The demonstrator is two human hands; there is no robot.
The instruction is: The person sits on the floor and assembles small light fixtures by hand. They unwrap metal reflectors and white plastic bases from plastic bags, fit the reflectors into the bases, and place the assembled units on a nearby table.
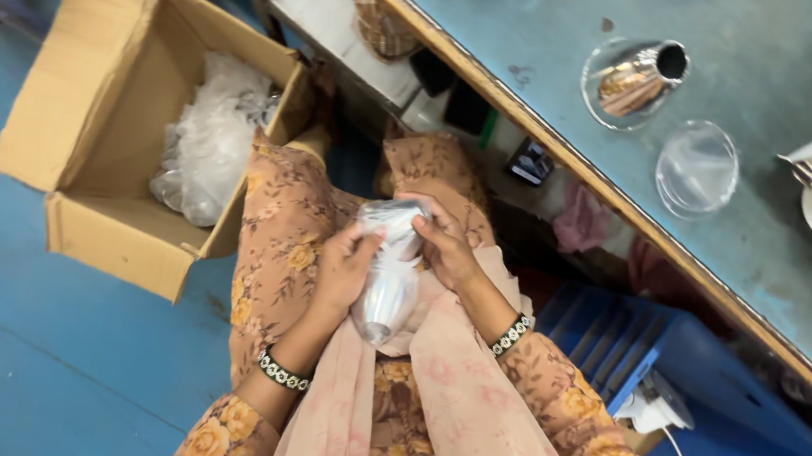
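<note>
Centre of frame, head view: left hand [342, 264] and right hand [444, 247] both gripping plastic-wrapped shiny cone [388, 281] over lap, fingers curled on wrap. Upper left: open cardboard box [86, 114] with more wrapped pieces [209, 142]. Best done by steadying cone body, peeling wrap from narrow end.

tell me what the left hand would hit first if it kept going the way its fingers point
The left hand already touches the plastic-wrapped shiny cone that its fingers point at. Past it, in the same line, is the right hand on the other side. Depth is hard to judge.
</note>
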